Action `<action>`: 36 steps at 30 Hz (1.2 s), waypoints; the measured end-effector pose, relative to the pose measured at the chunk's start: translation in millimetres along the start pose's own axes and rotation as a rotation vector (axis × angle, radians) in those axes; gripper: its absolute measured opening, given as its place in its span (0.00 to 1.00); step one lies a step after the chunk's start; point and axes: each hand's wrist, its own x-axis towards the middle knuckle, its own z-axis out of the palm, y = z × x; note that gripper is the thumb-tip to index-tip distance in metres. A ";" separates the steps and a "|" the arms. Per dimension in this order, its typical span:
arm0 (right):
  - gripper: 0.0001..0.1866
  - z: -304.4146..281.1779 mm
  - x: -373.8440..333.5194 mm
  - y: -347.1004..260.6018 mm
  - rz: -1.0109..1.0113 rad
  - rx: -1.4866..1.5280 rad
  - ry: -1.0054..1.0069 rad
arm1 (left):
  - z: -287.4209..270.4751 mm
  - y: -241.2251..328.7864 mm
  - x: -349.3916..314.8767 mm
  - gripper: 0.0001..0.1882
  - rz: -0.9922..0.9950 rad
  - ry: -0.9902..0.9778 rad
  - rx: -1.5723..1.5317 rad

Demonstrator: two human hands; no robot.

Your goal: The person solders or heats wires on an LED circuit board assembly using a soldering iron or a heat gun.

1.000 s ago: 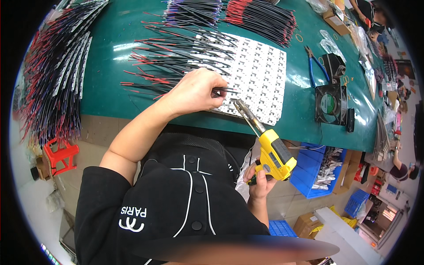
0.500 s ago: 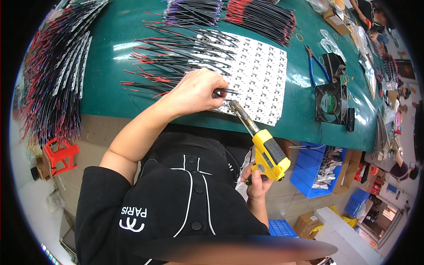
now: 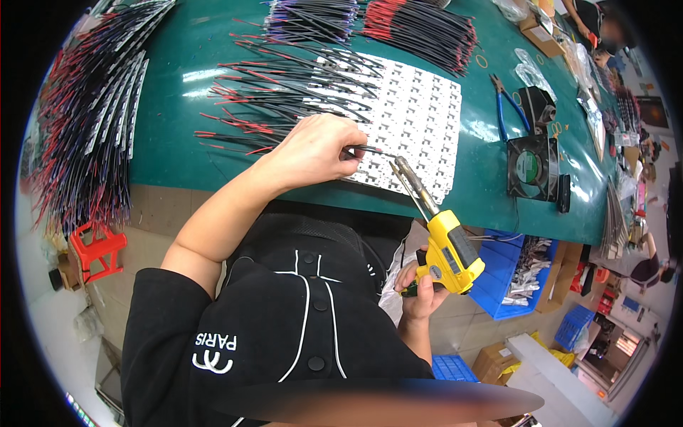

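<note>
Left fingers (image 3: 351,135) pinch black wire (image 3: 375,149) over the near side of the white boards (image 3: 427,107); right fingers (image 3: 425,287) grip the yellow soldering gun (image 3: 452,250). Ideally, wire and tip (image 3: 401,161) meet steadily.

The left hand (image 3: 321,146) hid part of the black wires (image 3: 371,149) it pinched; the yellow tool (image 3: 449,249) covered some of the right hand (image 3: 421,299); the far purple-and-black bundle (image 3: 311,20) was cut off, and a far-right person (image 3: 588,16) was partly blurred

The soldering gun (image 3: 451,245) is yellow and black; the table (image 3: 171,142), green.
</note>
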 end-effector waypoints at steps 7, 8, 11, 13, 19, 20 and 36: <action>0.28 0.3 8.7 -0.2 -0.048 0.053 0.032 | 5.9 -7.8 5.4 0.07 -0.051 0.077 -0.035; 0.28 1.0 9.9 -0.3 -0.070 0.057 0.042 | 6.1 -10.1 8.2 0.08 -0.048 0.079 -0.025; 0.28 1.9 12.9 -1.6 -0.096 0.072 0.046 | 2.3 -15.1 12.8 0.08 -0.024 0.080 -0.054; 0.28 2.2 14.3 -2.0 -0.101 0.074 0.040 | -0.1 -14.4 14.1 0.05 -0.008 0.200 -0.154; 0.27 3.8 14.9 -0.3 -0.095 0.076 0.043 | -39.5 23.3 7.3 0.05 -0.001 0.352 0.052; 0.27 3.3 14.5 0.1 -0.094 0.076 0.042 | -32.2 28.7 7.6 0.07 -0.031 0.297 -0.067; 0.28 2.6 6.3 6.7 -0.010 0.065 0.018 | 10.6 7.0 -3.2 0.06 -0.176 0.150 -0.066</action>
